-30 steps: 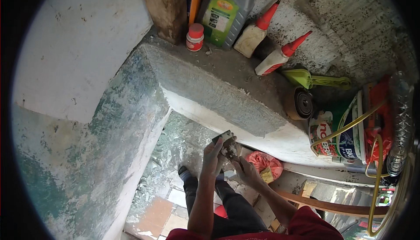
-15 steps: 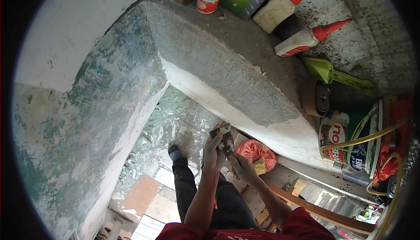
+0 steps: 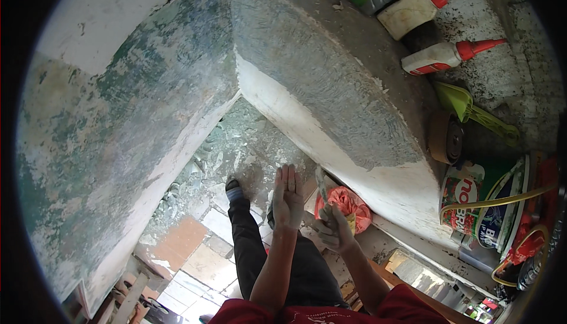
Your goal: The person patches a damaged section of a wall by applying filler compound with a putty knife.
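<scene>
My left hand (image 3: 288,200) is held up with its fingers stretched out and holds nothing. Beside it, my right hand (image 3: 335,229) grips a putty knife (image 3: 321,183), its narrow side turned toward me and its end pointing away. Pale dust or plaster coats both hands. Just beyond my right hand, a red plastic bag (image 3: 348,200) with something yellowish in it lies on the floor at the foot of the wall.
Low walls (image 3: 319,70) with peeling paint meet in a corner ahead. On the ledge at right are glue bottles (image 3: 434,58), a green plastic scoop (image 3: 455,100), a brown roll (image 3: 444,138) and paint buckets (image 3: 463,191). Paint flakes litter the floor (image 3: 251,129).
My left hand has let go of the putty knife and opened its fingers. My right hand has turned the knife edge-on. The view has shifted, so the ledge sits higher and farther right.
</scene>
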Motion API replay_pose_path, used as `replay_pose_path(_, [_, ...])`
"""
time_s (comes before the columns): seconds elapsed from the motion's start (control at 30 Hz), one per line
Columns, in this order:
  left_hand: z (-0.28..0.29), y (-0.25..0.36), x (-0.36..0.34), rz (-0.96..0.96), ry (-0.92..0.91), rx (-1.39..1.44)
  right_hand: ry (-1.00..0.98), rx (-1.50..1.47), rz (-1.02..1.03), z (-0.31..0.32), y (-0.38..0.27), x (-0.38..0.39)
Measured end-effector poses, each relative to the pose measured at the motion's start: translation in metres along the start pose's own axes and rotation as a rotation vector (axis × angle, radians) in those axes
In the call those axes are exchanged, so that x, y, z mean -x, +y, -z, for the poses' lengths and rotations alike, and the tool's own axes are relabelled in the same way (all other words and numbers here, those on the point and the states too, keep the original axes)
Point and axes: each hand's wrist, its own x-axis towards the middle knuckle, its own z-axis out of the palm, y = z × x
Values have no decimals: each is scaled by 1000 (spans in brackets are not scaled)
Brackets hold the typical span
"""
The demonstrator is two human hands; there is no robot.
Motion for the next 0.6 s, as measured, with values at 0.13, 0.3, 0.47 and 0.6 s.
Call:
replay_pose_path(0.13, [22, 20, -3, 19, -200, -34, -537, -500, -207, 3, -2, 3])
replay_pose_path(0.3, [11, 10, 7, -110, 73, -416, -612, -499, -224, -2, 0, 4])
replay_pose_path(0.47, [-11, 8, 15, -54, 37, -372, -722, -545, -296, -13, 3, 6])
replay_pose_path(0.6, [-47, -1, 25, 31, 68, -471, -764, -486, -319, -8, 5, 5])
